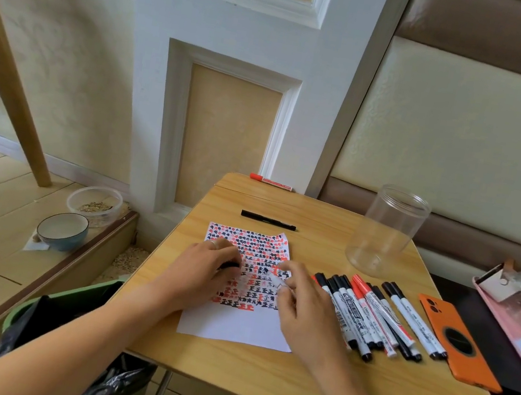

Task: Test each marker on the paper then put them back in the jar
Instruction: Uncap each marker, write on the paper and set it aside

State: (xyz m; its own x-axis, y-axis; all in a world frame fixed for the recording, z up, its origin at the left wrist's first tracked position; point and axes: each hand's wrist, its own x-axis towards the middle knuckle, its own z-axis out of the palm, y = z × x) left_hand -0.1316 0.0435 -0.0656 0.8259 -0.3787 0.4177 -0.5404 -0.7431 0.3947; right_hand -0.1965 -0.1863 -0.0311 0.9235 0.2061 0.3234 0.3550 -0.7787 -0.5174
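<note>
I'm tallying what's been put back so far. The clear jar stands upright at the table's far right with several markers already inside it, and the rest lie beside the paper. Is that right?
Not quite. In the head view the clear jar stands upright at the table's far right, but it is empty. The bunch of markers lies beside the paper.
</note>
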